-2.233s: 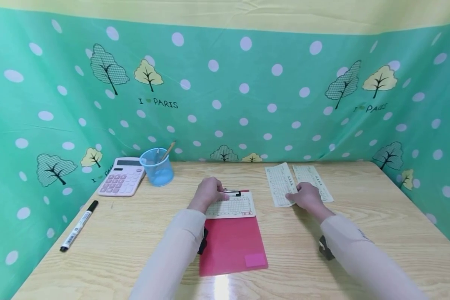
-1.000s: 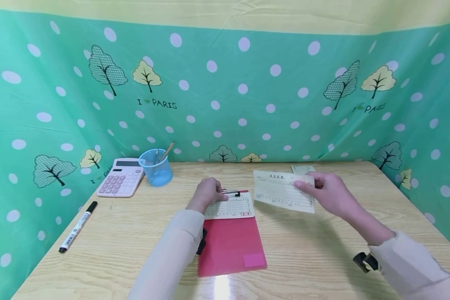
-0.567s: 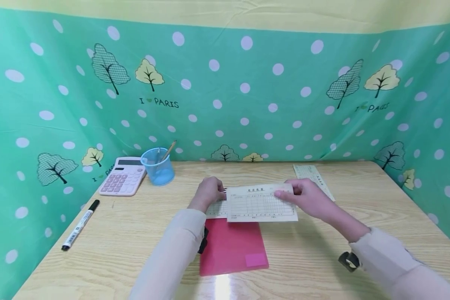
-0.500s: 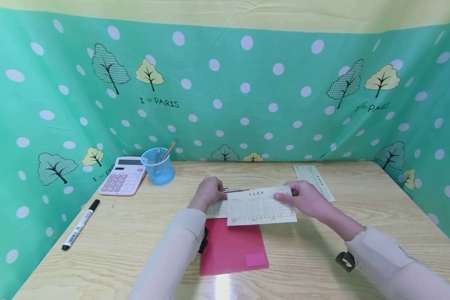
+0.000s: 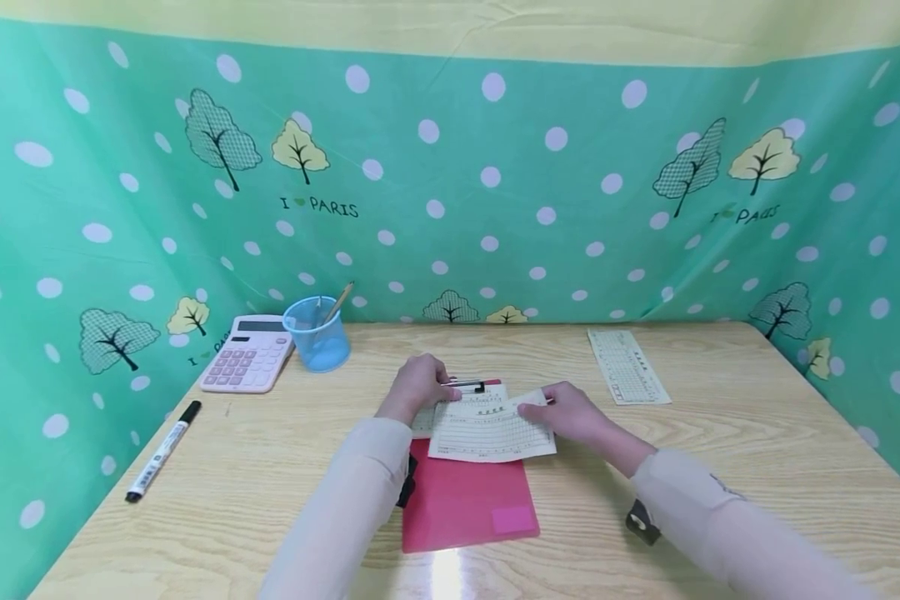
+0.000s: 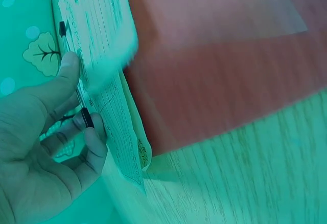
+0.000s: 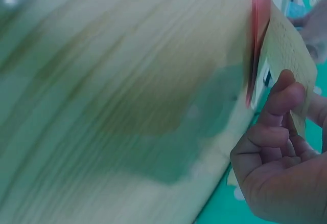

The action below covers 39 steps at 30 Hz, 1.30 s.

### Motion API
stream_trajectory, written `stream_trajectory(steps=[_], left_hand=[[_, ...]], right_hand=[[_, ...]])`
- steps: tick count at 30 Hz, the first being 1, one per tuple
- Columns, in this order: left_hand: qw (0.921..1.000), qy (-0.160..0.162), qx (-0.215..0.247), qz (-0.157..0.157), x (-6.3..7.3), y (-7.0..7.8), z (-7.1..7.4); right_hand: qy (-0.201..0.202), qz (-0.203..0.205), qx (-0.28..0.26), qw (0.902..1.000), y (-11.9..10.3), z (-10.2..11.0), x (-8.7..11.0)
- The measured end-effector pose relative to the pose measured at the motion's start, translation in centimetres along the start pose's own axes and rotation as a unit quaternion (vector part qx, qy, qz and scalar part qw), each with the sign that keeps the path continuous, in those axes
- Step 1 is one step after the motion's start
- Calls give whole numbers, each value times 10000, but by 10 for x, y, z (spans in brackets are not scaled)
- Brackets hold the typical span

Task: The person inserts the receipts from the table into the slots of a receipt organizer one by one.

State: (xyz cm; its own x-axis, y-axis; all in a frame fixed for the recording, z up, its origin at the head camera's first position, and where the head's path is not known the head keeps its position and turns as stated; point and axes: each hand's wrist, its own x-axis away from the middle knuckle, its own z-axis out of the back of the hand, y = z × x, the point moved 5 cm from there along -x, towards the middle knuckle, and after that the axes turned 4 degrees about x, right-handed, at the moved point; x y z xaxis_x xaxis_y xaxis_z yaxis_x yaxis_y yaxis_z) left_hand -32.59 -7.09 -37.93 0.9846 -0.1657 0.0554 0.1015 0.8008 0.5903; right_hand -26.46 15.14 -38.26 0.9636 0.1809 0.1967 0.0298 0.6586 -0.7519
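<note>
A red clipboard (image 5: 465,492) lies on the table, a printed paper form (image 5: 422,423) at its top end. My left hand (image 5: 412,390) pinches the metal clip (image 6: 87,117) between thumb and fingers, as the left wrist view shows. Between thumb and fingers, my right hand (image 5: 573,412) holds another printed form (image 5: 491,437) by its right edge. This loose slip is slightly bent and overlaps the paper on the board, its upper left corner close to the left thumb. In the right wrist view the slip (image 7: 291,50) stands out from the curled fingers.
One more printed form (image 5: 628,367) lies at the back right. At the back left are a pink calculator (image 5: 247,354) and a blue mesh cup (image 5: 318,337) with pencils. A marker (image 5: 163,450) lies along the left side. A green patterned curtain (image 5: 450,192) stands behind the table.
My right hand has picked up a form from the right side, turned it and brought it left over the clipboard, lowering it. My left hand stays at the clip.
</note>
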Motion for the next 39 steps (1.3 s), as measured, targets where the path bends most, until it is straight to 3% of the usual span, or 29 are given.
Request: stream_trajectory(steps=[13, 22, 34, 39], left_hand=[[9998, -93, -170, -22, -1, -1, 1], [9995, -41, -162, -251, -2, -1, -1], [9996, -31, -215, -165, -4, -2, -4], [9994, -7, -273, -200, -4, -2, -5]], right_hand=[[15, 39, -234, 9997, -10, -30, -22], [33, -144, -192, 9997, -12, -37, -29], [78, -375, -222, 9990, -13, -44, -31], [-106, -296, -427, 9986, -15, -43, -28]])
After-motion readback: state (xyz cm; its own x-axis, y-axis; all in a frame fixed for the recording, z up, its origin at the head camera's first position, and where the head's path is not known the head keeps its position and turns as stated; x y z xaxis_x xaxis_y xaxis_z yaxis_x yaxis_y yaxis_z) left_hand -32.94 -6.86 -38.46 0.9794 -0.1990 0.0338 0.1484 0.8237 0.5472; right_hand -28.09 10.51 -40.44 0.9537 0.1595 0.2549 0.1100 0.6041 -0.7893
